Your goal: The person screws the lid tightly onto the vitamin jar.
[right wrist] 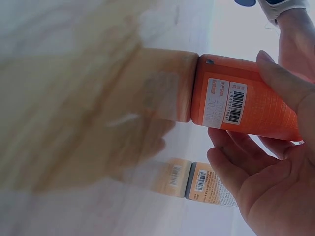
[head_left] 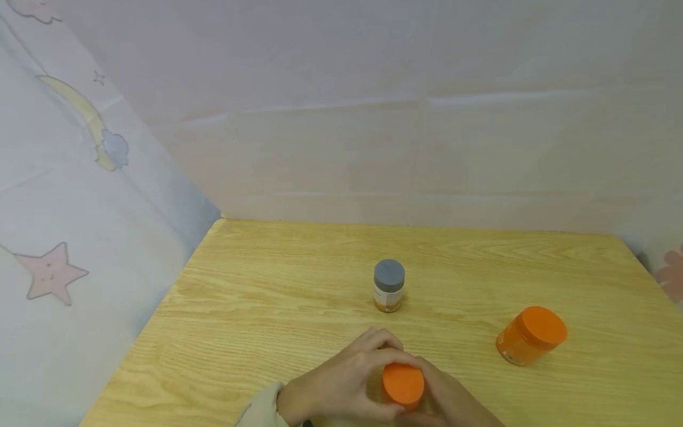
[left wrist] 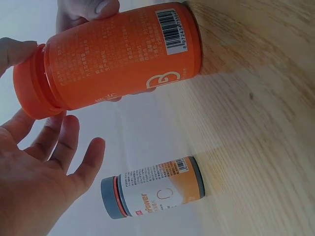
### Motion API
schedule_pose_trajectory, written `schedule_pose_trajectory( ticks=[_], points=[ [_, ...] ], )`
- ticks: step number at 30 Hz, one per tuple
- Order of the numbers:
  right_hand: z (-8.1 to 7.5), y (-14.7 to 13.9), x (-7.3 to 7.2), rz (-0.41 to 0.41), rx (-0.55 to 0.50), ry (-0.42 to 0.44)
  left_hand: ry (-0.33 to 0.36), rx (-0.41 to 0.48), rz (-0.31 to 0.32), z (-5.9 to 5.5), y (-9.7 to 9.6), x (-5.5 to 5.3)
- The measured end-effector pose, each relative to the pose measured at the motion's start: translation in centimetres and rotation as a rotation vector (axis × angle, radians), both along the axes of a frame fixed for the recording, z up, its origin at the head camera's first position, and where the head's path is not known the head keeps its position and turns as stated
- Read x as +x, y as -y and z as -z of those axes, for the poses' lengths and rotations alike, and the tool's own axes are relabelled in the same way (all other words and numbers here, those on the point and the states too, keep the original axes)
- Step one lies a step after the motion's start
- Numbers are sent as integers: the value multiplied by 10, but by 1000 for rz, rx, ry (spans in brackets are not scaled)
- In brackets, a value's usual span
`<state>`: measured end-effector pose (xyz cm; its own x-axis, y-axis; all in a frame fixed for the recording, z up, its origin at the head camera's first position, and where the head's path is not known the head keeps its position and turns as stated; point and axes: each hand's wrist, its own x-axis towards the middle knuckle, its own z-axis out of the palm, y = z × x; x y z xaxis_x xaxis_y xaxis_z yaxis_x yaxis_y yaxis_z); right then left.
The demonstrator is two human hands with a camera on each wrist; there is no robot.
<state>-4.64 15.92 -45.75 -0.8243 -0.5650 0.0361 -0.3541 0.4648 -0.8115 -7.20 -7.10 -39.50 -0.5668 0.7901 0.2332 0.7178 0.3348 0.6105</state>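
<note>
An orange supplement bottle (head_left: 404,385) stands on the table close to the person, with its orange screw cap (left wrist: 30,81) facing up. My left hand (head_left: 347,379) curls round the cap, thumb on one side and fingers on the other. My right hand (head_left: 453,400) grips the body of the same bottle; in the right wrist view its thumb and fingers (right wrist: 236,167) lie on opposite sides, near a barcode label. Beyond both hands stands a smaller bottle (head_left: 389,286) with a grey cap and a white and orange label, touched by neither hand.
A second orange bottle (head_left: 528,337) with an orange cap stands to the right on the wood-grain table (head_left: 256,296). A pale cloth (head_left: 320,154) hangs behind the table, and another with a star and moon print (head_left: 50,274) hangs at the left.
</note>
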Motion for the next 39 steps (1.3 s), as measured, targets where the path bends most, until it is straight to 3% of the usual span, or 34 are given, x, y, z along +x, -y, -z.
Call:
schedule_pose_trajectory(
  ticks=[5,9,12,15,18,21,25,30,34,37,39],
  points=[
    [-2,1,-1,19,26,92,-29,-5,20,4,2,-2],
    [-4,1,0,25,21,196,32,3,42,5,4,-3],
    [-5,1,1,2,-18,219,42,17,66,7,4,-4],
    [-5,1,2,-31,-68,198,54,34,63,10,6,-2],
    [-3,0,0,-70,-91,151,111,84,12,14,6,2],
    [-1,-2,-2,-97,-74,109,115,182,-39,22,2,6],
    [1,-3,-4,-108,-64,142,67,309,-54,34,-4,7],
    [2,-3,-4,-94,-47,125,86,361,-50,39,-5,7],
    [3,-2,-3,-97,-53,89,243,314,-12,32,1,7],
    [2,-2,-2,-110,-82,103,380,240,19,26,5,7],
    [1,-2,-2,-118,-94,119,433,200,40,23,8,7]
  ],
)
